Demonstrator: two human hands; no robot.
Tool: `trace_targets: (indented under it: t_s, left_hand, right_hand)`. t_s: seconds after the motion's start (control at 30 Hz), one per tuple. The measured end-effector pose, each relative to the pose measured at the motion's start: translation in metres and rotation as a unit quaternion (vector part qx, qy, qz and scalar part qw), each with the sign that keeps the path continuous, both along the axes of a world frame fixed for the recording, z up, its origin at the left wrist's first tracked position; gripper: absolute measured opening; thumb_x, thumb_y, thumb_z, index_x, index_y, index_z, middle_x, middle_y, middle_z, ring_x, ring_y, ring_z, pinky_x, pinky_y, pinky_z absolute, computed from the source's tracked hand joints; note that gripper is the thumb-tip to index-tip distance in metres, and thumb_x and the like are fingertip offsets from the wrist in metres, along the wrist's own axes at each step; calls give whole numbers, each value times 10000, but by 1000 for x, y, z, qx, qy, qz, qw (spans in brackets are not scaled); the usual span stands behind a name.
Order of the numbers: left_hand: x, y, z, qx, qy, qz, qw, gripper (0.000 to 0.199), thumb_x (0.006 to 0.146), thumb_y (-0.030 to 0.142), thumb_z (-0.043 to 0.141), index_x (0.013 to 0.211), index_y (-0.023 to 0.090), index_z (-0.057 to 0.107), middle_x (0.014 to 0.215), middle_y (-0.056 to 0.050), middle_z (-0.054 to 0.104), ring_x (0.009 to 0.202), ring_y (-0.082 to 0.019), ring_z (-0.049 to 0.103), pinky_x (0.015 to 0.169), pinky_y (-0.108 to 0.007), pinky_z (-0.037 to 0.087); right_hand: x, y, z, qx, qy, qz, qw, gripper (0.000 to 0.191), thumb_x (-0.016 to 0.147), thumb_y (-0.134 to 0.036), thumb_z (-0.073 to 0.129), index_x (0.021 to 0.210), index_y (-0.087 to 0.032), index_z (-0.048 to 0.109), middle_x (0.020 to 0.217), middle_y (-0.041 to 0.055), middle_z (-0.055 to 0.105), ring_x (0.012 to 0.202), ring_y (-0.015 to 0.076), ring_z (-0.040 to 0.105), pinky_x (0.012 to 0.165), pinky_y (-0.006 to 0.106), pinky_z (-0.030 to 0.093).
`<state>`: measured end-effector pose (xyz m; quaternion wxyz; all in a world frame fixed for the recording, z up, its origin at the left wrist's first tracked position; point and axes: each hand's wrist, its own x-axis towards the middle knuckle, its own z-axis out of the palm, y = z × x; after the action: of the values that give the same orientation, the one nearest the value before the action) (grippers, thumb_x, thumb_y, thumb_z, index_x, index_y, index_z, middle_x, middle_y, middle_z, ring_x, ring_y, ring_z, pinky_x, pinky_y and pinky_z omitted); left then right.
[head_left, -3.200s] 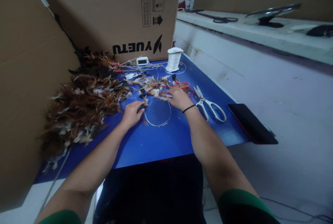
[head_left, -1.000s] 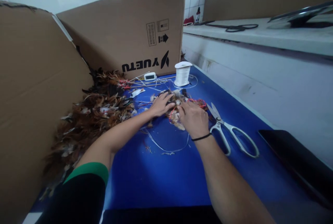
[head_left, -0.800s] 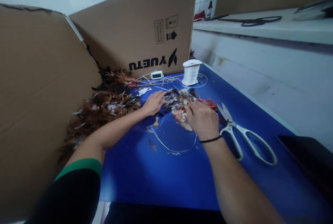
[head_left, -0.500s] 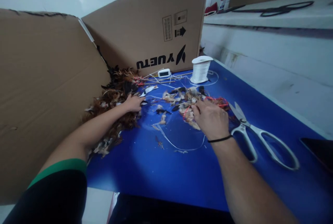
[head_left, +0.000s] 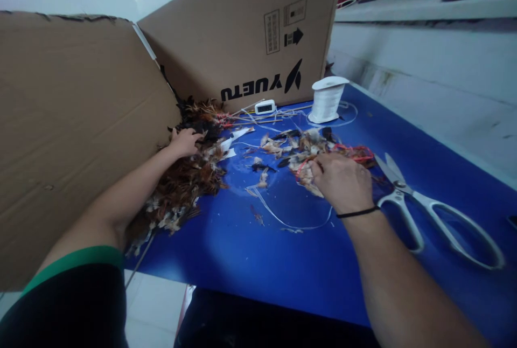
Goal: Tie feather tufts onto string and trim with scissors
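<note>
My left hand (head_left: 186,142) rests with parted fingers on a heap of brown feathers (head_left: 183,173) along the cardboard at the left. Some of its fingertips sink out of sight among dark plumes. Over at the right, my right hand (head_left: 345,181), with a black band at the wrist, curls down on a bunch of pale and brown feathers (head_left: 309,175). Its fingers are mostly hidden behind the back of the hand. Red string (head_left: 355,151) runs through this bunch. Open scissors (head_left: 399,183) with pale handles lie just right of that hand.
Tall cardboard panels (head_left: 242,30) enclose the blue tabletop (head_left: 242,262) at the left and back. A white spool (head_left: 328,101) stands near a small white digital device (head_left: 265,107) and thin sticks. Loose feathers and white string (head_left: 291,225) lie mid-table.
My left hand has moved left and slightly up, from the heap's inner edge onto its feathers. The right hand stays at its bunch. The whole view has shifted a little.
</note>
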<state>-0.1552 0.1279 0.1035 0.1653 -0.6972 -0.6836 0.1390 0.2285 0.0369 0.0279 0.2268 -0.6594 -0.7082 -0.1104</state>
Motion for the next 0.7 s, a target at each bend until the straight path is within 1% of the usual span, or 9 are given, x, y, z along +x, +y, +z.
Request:
trace_targets:
  t_s: [0.1,0.13,0.2,0.27,0.4,0.47,0.53,0.63,0.7]
  left_hand:
    - [30,-10,-4,92,-62,-121,986,508,745,206,545,1247,271,587,1413,-82,449,1331,-330,336,1119,-614,101]
    - [42,-13,-8,97,-94,-165,977,478,751,189,528,1218,248,608,1392,-82,473,1318,-309,366,1134,-571,139]
    - [67,-19,-20,55,-182,-220,957,429,779,167,476,1180,196,623,1280,-86,569,1214,-234,493,1109,-428,305]
    - [89,-23,-38,16,-261,-231,937,436,814,168,419,1217,175,582,1224,-82,611,1152,-193,547,1048,-345,396]
    - [111,-23,-78,-77,-292,-260,917,543,869,368,438,1356,129,425,1387,-141,490,1285,-233,455,1087,-361,356]
    - [111,-16,-94,-75,-286,-237,925,577,898,401,388,1387,96,364,1421,-176,441,1325,-244,408,1102,-383,327]
    - [105,-6,-106,-51,-272,-174,945,565,903,424,381,1377,116,367,1428,-182,429,1344,-262,381,1108,-431,301]
    - [91,10,-112,-19,-250,-88,964,579,915,443,351,1371,87,358,1448,-226,378,1375,-294,322,1105,-464,277]
    - [81,15,-109,-2,-232,-64,971,550,929,411,310,1368,83,361,1420,-229,405,1355,-300,347,1093,-468,285]
  right_hand:
    - [0,0,-1,1,-1,3,1000,263,869,-260,444,817,-143,673,804,101,685,646,180,593,537,279,304]
    - [0,0,-1,0,-2,2,1000,256,865,-257,446,820,-144,672,807,100,685,646,178,591,536,277,305]
    - [1,2,-3,-2,-4,2,1000,246,861,-259,454,830,-148,672,815,97,686,645,177,588,533,273,303]
    - [1,3,-5,-6,-7,0,1000,242,859,-263,462,836,-148,673,813,99,684,645,179,587,529,271,297]
    - [2,3,-7,-16,-17,2,1000,241,858,-267,463,847,-152,675,784,100,680,637,183,587,521,269,283]
    - [2,3,-7,-17,-20,5,1000,240,859,-268,461,847,-153,671,785,97,681,628,180,585,521,265,281]
    - [1,2,-7,-14,-22,7,1000,241,859,-264,456,838,-150,668,782,101,680,615,177,583,523,265,289]
    - [1,1,-5,-13,-23,3,1000,249,855,-263,453,834,-141,669,756,115,674,592,181,580,525,273,312]
    - [0,1,-5,-18,-20,1,1000,254,852,-264,453,834,-136,672,747,124,671,588,187,583,527,279,328]
